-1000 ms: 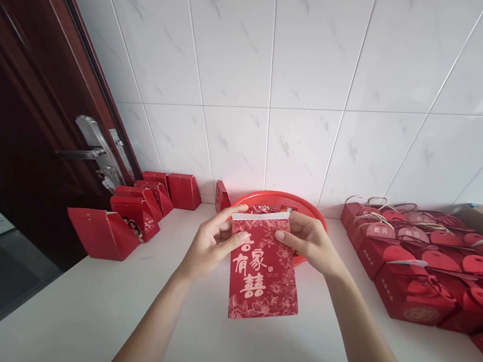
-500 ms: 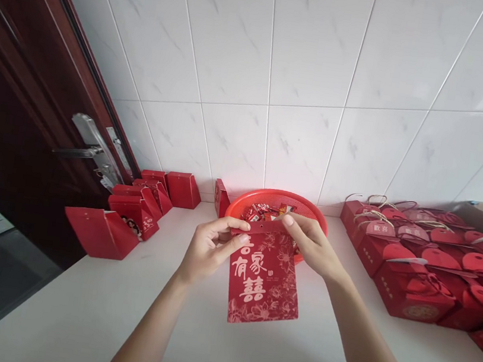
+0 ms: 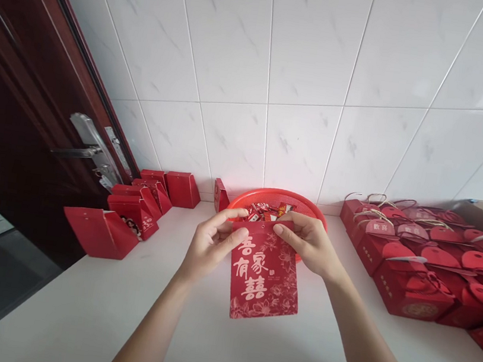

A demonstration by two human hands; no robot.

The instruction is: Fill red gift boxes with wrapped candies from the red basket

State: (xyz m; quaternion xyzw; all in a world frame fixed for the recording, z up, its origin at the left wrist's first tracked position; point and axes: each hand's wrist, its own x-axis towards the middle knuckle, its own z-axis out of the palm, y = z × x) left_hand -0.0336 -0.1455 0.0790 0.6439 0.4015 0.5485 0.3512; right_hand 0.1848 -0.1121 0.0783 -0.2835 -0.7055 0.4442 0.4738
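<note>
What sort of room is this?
It looks like a room in a home, maybe a kitchen, though I can't be sure. The clues are the shiny tiled wall, the dark door with its metal handle, and the white counter.

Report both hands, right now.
Left hand: closed, holding the rectangular red printed paper packet near its upper left corner.
Right hand: closed, holding the packet's upper right corner.

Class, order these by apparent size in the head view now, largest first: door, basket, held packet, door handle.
1. Door
2. Basket and held packet: unsure; they look alike, and the nearer packet hides part of the basket.
3. Door handle
</note>
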